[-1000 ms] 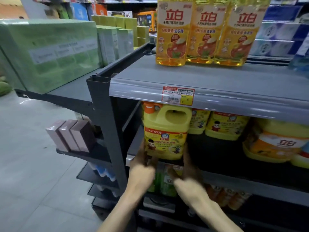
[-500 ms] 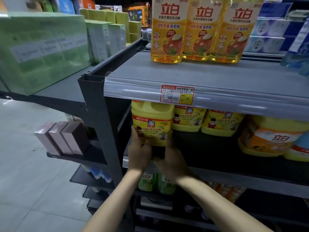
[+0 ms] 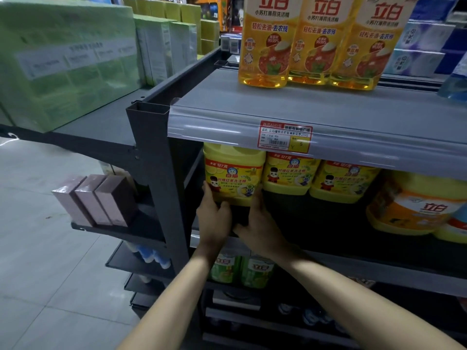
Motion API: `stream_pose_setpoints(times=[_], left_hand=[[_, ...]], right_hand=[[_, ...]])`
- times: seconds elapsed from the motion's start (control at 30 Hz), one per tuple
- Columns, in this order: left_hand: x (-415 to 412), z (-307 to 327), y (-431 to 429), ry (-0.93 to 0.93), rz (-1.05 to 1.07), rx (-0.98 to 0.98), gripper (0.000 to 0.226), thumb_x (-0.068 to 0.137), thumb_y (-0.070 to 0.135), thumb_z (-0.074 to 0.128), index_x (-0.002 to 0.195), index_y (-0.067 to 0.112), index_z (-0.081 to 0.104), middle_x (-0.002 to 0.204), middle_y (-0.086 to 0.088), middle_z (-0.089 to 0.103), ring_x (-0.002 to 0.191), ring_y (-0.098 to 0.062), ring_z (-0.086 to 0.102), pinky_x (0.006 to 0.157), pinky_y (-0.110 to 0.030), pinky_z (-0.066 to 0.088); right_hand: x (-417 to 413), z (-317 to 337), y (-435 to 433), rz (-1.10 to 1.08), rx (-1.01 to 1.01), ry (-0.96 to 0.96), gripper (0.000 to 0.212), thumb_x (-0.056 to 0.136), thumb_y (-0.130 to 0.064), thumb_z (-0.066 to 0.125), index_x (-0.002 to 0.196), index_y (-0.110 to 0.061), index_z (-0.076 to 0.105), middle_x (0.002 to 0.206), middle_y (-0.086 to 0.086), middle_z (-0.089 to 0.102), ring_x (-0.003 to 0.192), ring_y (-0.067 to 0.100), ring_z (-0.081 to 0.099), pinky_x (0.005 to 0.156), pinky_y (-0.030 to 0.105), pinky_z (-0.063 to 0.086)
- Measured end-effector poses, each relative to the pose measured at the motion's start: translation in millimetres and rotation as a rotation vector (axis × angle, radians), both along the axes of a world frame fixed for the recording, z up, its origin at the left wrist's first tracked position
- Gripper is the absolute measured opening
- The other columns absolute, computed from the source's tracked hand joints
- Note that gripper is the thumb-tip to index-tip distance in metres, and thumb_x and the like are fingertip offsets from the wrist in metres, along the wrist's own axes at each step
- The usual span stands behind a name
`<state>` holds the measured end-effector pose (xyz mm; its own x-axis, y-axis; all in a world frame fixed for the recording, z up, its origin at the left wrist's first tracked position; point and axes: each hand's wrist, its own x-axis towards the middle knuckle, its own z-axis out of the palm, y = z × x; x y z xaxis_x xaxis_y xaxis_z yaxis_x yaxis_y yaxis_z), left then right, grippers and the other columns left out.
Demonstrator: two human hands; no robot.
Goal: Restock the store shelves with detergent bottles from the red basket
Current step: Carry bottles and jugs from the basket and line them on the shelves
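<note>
While the left grip (image 3: 214, 221) and the right grip (image 3: 257, 223) clasp it from either side, the yellow detergent jug (image 3: 233, 178) sits at their 12 o'clock, its lower corners between the two palms. The left grip curls round the jug's left bottom corner with the thumb on the front. The right grip lies up the right edge with its fingers bent against it. Both are narrow and hold the jug. The jug is at the left end of the middle shelf (image 3: 328, 223), its top hidden behind the lip of the upper shelf (image 3: 252, 104). Whether its base touches the deck cannot be told.

At 3 o'clock of the jug, just beside it, stand two more jugs (image 3: 290, 175) with the same label, making three in the row. Farther toward 3 o'clock is a yellow tub with an orange label (image 3: 414, 205).

At 12 o'clock, the upper shelf carries three tall amber bottles (image 3: 321, 39) touching side by side, with one price tag (image 3: 285, 136) on its lip. At 6 o'clock, below the wrists, two green bottles (image 3: 257, 271) stand together. At 9 o'clock, a side ledge holds three mauve boxes (image 3: 93, 200) pressed together.
</note>
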<state>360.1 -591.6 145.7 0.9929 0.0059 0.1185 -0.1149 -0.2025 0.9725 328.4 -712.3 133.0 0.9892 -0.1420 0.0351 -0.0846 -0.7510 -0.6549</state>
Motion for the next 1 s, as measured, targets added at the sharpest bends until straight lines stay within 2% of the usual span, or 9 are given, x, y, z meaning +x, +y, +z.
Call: stream_pose_setpoints(times=[0.1, 0.2, 0.4, 0.57, 0.7, 0.8, 0.83, 0.93, 1.0], left_hand=[[1, -2, 1, -0.018, -0.03, 0.001, 0.071, 0.091, -0.003, 0.051, 0.144, 0.044, 0.041, 0.115, -0.001, 0.072, 0.097, -0.017, 0.068, 0.081, -0.025, 0.052], [2, -3, 5, 0.005, -0.041, 0.008, 0.068, 0.093, -0.001, 0.053, 0.153, 0.029, 0.043, 0.121, -0.002, 0.07, 0.105, -0.023, 0.067, 0.091, -0.036, 0.055], [7, -7, 10, 0.021, -0.034, 0.025, 0.063, 0.093, 0.005, 0.055, 0.152, 0.026, 0.047, 0.122, -0.003, 0.072, 0.108, -0.026, 0.067, 0.09, -0.029, 0.049], [4, -9, 10, 0.052, -0.042, -0.017, 0.067, 0.095, 0.006, 0.052, 0.156, 0.031, 0.046, 0.107, 0.004, 0.073, 0.089, -0.012, 0.063, 0.075, -0.024, 0.046], [10, -13, 14, 0.06, -0.05, 0.033, 0.068, 0.096, 0.008, 0.053, 0.158, 0.033, 0.045, 0.115, -0.001, 0.073, 0.091, -0.009, 0.065, 0.066, -0.005, 0.042], [9, -11, 18, 0.05, -0.094, 0.087, 0.067, 0.095, 0.006, 0.055, 0.156, 0.035, 0.047, 0.11, 0.0, 0.074, 0.078, 0.001, 0.063, 0.062, -0.003, 0.042], [8, -10, 19, 0.035, -0.119, 0.1, 0.066, 0.095, 0.006, 0.056, 0.154, 0.035, 0.048, 0.112, 0.002, 0.074, 0.084, 0.002, 0.065, 0.065, -0.002, 0.043], [5, 0, 16, 0.025, -0.158, 0.194, 0.056, 0.095, 0.018, 0.061, 0.149, 0.029, 0.053, 0.128, 0.005, 0.071, 0.113, -0.012, 0.065, 0.078, 0.0, 0.04], [-1, 3, 10, 0.034, -0.159, 0.281, 0.053, 0.095, 0.028, 0.063, 0.147, 0.024, 0.057, 0.133, 0.0, 0.068, 0.12, -0.018, 0.062, 0.091, -0.016, 0.044]], right_hand=[[2, -4, -1, -0.005, -0.029, 0.013, 0.126, 0.095, -0.038, 0.077, 0.163, -0.009, -0.025, 0.178, 0.011, -0.005, 0.145, 0.036, 0.047, 0.106, 0.038, 0.047], [3, -7, -2, -0.022, -0.025, 0.009, 0.127, 0.093, -0.037, 0.078, 0.164, -0.013, -0.024, 0.178, 0.009, -0.002, 0.145, 0.037, 0.048, 0.107, 0.04, 0.048], [-3, -14, -8, -0.065, 0.019, -0.025, 0.127, 0.09, -0.034, 0.079, 0.165, -0.032, -0.023, 0.175, 0.002, 0.022, 0.147, 0.031, 0.047, 0.113, 0.042, 0.047], [-9, -15, -10, -0.063, 0.025, -0.008, 0.125, 0.092, -0.029, 0.077, 0.163, -0.034, -0.026, 0.176, 0.003, 0.02, 0.145, 0.032, 0.049, 0.111, 0.04, 0.048], [-10, -14, -14, -0.042, -0.013, 0.012, 0.122, 0.092, -0.031, 0.073, 0.164, -0.031, -0.025, 0.177, 0.003, 0.013, 0.141, 0.037, 0.051, 0.109, 0.047, 0.05], [-10, -10, -18, -0.013, -0.038, 0.018, 0.12, 0.092, -0.033, 0.072, 0.165, -0.03, -0.023, 0.178, 0.0, 0.01, 0.149, 0.035, 0.042, 0.117, 0.047, 0.044], [-11, -8, -21, 0.001, -0.028, 0.012, 0.117, 0.093, -0.032, 0.072, 0.166, -0.03, -0.02, 0.178, -0.001, 0.009, 0.153, 0.031, 0.036, 0.121, 0.044, 0.039], [-21, 0, -35, 0.038, -0.043, 0.006, 0.1, 0.099, -0.03, 0.067, 0.17, -0.027, -0.003, 0.177, -0.002, 0.012, 0.159, 0.023, 0.023, 0.127, 0.035, 0.025], [-37, 4, -48, 0.053, -0.091, 0.037, 0.083, 0.105, -0.033, 0.059, 0.17, -0.021, 0.01, 0.177, 0.004, 0.016, 0.161, 0.024, 0.02, 0.129, 0.035, 0.02]])
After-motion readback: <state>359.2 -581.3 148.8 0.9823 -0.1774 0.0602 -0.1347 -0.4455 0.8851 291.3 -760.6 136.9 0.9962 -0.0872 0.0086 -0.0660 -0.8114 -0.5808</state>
